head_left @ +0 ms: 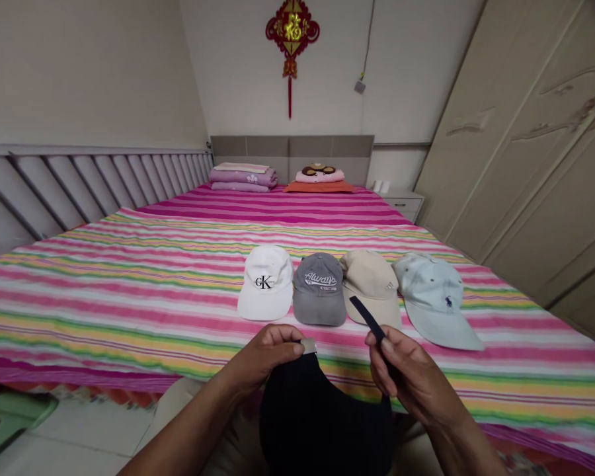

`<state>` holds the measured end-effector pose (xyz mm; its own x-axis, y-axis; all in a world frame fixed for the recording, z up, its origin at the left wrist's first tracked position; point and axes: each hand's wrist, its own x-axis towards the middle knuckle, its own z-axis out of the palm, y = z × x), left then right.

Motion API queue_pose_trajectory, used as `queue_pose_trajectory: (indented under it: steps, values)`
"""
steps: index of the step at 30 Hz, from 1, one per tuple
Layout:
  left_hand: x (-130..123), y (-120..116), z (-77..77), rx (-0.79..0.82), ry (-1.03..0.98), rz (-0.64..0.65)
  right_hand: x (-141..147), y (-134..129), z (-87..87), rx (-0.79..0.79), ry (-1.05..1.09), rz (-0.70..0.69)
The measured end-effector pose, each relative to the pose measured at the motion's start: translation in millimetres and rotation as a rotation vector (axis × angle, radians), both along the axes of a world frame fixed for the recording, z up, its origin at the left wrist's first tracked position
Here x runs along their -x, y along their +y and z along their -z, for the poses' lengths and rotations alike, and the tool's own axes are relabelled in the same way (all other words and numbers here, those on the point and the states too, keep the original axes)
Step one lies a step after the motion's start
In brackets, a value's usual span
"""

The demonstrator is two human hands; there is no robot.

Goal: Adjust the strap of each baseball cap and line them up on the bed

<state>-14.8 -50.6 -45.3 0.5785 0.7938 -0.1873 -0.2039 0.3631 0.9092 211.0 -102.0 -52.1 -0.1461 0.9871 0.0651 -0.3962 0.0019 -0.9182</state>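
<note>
A black cap is held up in front of me, close to the bed's near edge. My left hand pinches the metal buckle at one side of its back opening. On the other side, my right hand grips the loose dark strap, whose free end points up and to the left. Strap and buckle are apart. Beyond my hands a white cap, a grey cap, a beige cap and a pale blue cap lie in a row on the bed.
The bed has a striped cover, with folded bedding and a pillow stack by the headboard. A railing runs along the left. To the right stand a nightstand and a wardrobe. A green stool is at lower left.
</note>
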Motion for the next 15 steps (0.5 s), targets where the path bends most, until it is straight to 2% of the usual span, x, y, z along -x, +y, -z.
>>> queue_pose_trajectory:
  steps: [7,11,15]
  values:
    - [-7.8,0.2,0.3,-0.090,0.040,0.108,31.3,0.7,-19.8,0.061,-0.274,-0.049]
    - [-12.4,-2.2,-2.6,-0.155,0.078,0.131,47.1,3.1,-18.1,0.109,-0.227,-0.032]
    - [-16.1,-5.0,-1.8,-0.252,0.121,0.044,49.2,5.7,-12.3,0.141,-0.100,-0.034]
